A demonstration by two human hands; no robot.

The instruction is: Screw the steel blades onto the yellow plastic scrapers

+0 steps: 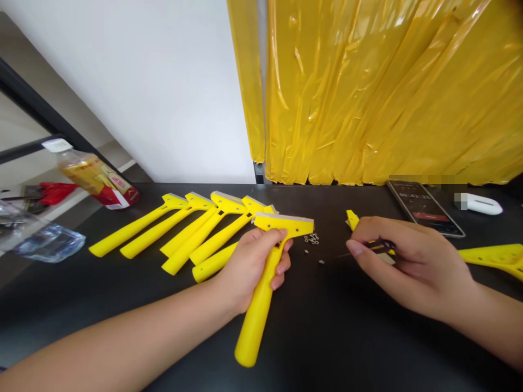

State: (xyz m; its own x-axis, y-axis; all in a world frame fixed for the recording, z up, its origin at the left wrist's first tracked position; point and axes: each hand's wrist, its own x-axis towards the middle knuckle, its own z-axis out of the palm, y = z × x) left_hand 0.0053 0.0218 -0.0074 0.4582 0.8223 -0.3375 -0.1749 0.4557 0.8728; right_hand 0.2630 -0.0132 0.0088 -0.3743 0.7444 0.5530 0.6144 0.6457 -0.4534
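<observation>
My left hand (pixel 253 261) is wrapped round the handle of a yellow scraper (pixel 255 321), its thumb just below the wide head. A metal strip runs along the top edge of that head, and a small hole shows in its face. My right hand (pixel 417 261) is closed in a pinch on a thin dark tool (pixel 373 246) like a slim screwdriver; its fine shaft points left and its handle is mostly hidden. Several small screws and nuts (pixel 312 239) lie between the hands. Behind my right fingers a yellow piece (pixel 352 219) is partly covered.
Several more yellow scrapers (pixel 188 231) lie fanned out on the dark table (pixel 318 337) at left. A drink bottle (pixel 98 177) and a clear plastic packet (pixel 49 239) are further left. At right are a phone (pixel 425 209), a white case (pixel 484 204) and a yellow part (pixel 496 258).
</observation>
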